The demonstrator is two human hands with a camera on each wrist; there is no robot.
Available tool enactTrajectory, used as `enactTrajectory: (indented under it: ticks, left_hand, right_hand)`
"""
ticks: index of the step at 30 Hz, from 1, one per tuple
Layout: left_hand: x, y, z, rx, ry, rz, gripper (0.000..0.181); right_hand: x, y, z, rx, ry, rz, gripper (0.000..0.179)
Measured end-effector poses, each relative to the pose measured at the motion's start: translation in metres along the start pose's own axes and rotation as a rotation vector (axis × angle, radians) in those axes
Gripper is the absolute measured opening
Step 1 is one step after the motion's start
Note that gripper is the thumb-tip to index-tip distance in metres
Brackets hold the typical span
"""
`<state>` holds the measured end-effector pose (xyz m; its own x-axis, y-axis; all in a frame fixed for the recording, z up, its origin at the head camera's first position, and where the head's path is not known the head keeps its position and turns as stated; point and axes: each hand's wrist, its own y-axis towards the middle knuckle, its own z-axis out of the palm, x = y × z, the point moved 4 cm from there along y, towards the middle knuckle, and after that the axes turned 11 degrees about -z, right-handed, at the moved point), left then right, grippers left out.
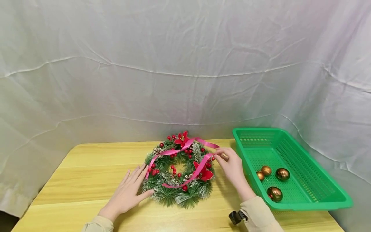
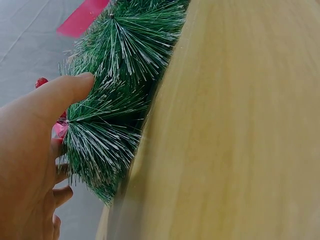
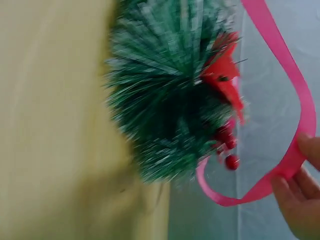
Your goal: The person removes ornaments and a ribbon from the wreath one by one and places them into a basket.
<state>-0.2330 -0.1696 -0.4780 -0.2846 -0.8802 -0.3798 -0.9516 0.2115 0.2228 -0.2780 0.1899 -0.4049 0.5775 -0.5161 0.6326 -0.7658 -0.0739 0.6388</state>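
Observation:
A green frosted wreath (image 1: 166, 195) with red berries, red flowers and pinecones lies flat on the wooden table. Across its top runs a loose pink ribbon (image 1: 169, 152), one end lying over the front part. My left hand (image 1: 129, 190) rests at the wreath's left edge, fingers straight and spread; in the left wrist view its thumb lies against the needles. At the wreath's right side my right hand (image 1: 232, 164) pinches the ribbon between thumb and fingers. The right wrist view shows the ribbon (image 3: 292, 82) looping from those fingers above the berries.
To the right stands a green plastic basket (image 1: 307, 161) holding several shiny bronze balls (image 1: 282, 174). The wooden table (image 1: 95, 167) ends against a grey cloth backdrop (image 1: 174, 96) behind the wreath. A black band device (image 1: 237, 217) sits on the right wrist.

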Motion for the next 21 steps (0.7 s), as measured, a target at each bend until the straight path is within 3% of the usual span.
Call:
enactTrajectory:
  ticks: [5,8,21]
  left_hand:
    - [0.000,0.001,0.000,-0.008,0.009,-0.001,0.089]
    - [0.000,0.001,0.000,-0.013,0.011,0.002,0.089]
    - [0.003,0.001,0.003,-0.018,0.018,0.004,0.089]
  right_hand:
    - [0.013,0.017,0.014,0.074,0.141,-0.028,0.005]
    - [0.017,0.026,0.025,0.131,0.161,-0.035,0.005]
    - [0.005,0.059,0.045,0.237,-0.088,-0.001,0.011]
